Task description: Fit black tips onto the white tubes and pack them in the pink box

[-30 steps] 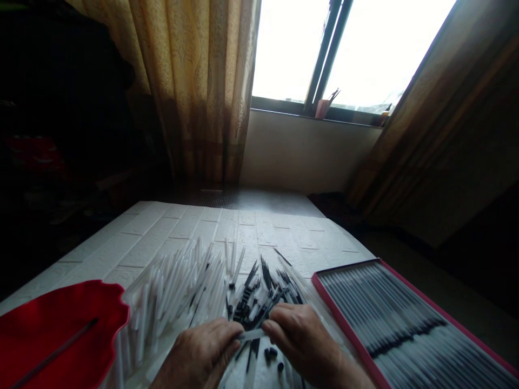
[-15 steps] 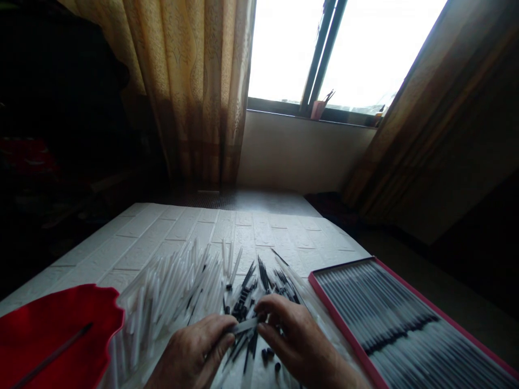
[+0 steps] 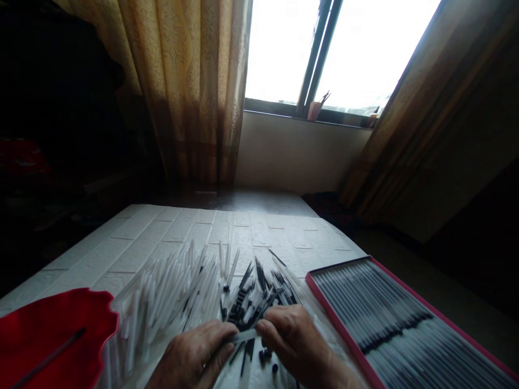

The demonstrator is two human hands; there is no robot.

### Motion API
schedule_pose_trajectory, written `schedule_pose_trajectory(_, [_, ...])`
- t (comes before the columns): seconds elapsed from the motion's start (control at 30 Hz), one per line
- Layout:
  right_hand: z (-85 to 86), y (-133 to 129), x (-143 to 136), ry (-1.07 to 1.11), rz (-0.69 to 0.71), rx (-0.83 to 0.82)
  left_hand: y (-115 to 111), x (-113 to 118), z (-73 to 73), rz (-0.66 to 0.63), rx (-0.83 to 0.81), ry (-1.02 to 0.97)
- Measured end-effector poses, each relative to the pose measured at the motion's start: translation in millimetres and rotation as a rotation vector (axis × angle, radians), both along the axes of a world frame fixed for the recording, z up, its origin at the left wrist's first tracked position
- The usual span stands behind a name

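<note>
My left hand (image 3: pixel 197 351) pinches one end of a translucent white plastic tube (image 3: pixel 245 336), which looks like a pen barrel. At the tube's other end, the thumb and fingers of my right hand (image 3: pixel 294 337) are closed; whatever lies inside that pinch is hidden. Just beyond my hands lie small black caps (image 3: pixel 239 308) and thin black pointed pieces (image 3: pixel 261 274) in a loose pile. A few more black caps (image 3: pixel 265 355) sit beside my right fingers. To the left spreads a heap of clear tubes (image 3: pixel 174 286).
A red scalloped tray (image 3: pixel 48 313) with one thin stick (image 3: pixel 52 356) in it stands at left. At right, a pink-edged box (image 3: pixel 336 319) holds rows of tubes with black parts (image 3: pixel 397 332). A white brick-patterned cover (image 3: pixel 186 224) lies on the table.
My right fingers have closed in more tightly at the tube's end, and the tube has dropped slightly. The whole view has shifted a little.
</note>
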State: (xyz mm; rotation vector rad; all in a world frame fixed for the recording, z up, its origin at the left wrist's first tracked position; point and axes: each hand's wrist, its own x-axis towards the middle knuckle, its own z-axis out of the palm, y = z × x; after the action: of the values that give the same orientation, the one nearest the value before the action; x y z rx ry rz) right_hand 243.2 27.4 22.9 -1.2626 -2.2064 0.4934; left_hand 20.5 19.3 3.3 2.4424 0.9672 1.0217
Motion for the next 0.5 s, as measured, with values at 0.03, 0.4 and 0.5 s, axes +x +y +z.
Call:
schedule_pose_trajectory(0.03, [1.3, 0, 0, 0.012, -0.004, -0.008, 0, 0, -0.7, 0.008, 0.002, -0.002])
schedule_pose_trajectory(0.4, [6.8, -1, 6, 0.194, 0.049, -0.049, 5, -3, -2.5, 0.088, 0.087, 0.019])
schedule_pose_trajectory(0.5, [5.2, -1, 6, 0.150, 0.040, -0.036, 3, -2, -1.6, 0.079, 0.063, 0.023])
